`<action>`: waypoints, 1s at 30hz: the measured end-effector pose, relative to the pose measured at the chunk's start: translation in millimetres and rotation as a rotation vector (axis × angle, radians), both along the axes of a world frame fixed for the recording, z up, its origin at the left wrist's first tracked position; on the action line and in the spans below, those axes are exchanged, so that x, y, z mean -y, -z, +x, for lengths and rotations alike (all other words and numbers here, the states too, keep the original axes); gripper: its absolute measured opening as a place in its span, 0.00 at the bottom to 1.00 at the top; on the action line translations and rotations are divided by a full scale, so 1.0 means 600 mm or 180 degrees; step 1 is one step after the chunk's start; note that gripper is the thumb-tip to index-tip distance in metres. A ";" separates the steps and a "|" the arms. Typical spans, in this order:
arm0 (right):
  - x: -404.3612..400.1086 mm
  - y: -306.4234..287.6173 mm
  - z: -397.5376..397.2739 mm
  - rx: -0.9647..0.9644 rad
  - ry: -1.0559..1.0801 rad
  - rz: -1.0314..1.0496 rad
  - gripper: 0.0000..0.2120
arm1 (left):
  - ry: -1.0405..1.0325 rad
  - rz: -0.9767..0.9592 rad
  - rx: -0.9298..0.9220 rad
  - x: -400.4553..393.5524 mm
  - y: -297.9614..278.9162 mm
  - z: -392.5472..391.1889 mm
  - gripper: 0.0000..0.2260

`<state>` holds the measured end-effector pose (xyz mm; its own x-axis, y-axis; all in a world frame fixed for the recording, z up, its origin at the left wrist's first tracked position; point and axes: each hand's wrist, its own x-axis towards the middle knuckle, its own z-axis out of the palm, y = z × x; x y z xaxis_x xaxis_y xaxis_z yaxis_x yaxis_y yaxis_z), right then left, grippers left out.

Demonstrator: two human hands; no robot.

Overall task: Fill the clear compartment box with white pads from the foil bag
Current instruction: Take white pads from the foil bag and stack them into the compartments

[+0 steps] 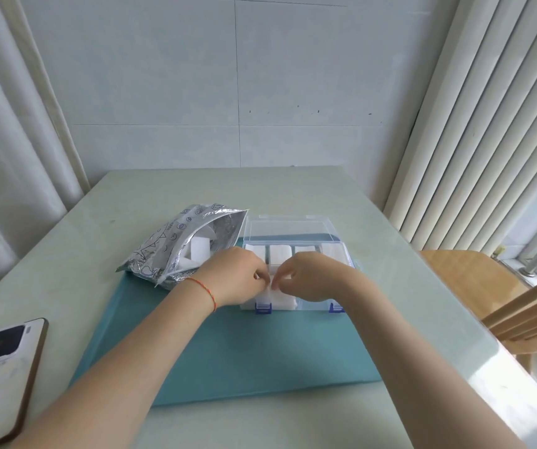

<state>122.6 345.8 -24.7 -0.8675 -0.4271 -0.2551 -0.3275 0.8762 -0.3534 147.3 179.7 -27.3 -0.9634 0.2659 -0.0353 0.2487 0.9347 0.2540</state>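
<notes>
The clear compartment box sits open on a teal mat, its lid tilted back and two blue latches at the front. White pads fill the back compartments. Both hands hover over the box's middle. My left hand and my right hand meet with fingers curled, pinching a white pad between them over a front compartment. The foil bag lies open to the left of the box, with more white pads showing in its mouth.
A teal mat covers the pale table's middle. A phone lies face down at the near left edge. A wooden chair stands at the right, beside vertical blinds. Curtains hang at the left.
</notes>
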 end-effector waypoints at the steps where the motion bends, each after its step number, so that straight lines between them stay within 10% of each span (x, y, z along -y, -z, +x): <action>1: 0.001 0.000 0.001 0.0055 -0.0027 0.0075 0.15 | 0.0002 0.0054 0.0011 0.001 0.002 0.000 0.12; 8: 0.010 -0.011 -0.006 -0.0336 -0.0013 0.0028 0.14 | -0.0059 0.0563 -0.0156 0.011 -0.003 0.005 0.12; 14: 0.073 -0.048 -0.015 -0.0939 0.0024 -0.1016 0.13 | -0.1119 0.0971 -0.2006 0.092 -0.032 0.001 0.02; 26: 0.219 -0.017 -0.054 -0.0647 -0.0162 -0.0791 0.10 | -0.1788 0.1150 -0.0709 0.198 0.007 -0.028 0.08; 30: 0.227 -0.006 -0.047 -0.0517 -0.0028 -0.0550 0.25 | -0.1786 0.1106 -0.0779 0.202 0.016 -0.028 0.09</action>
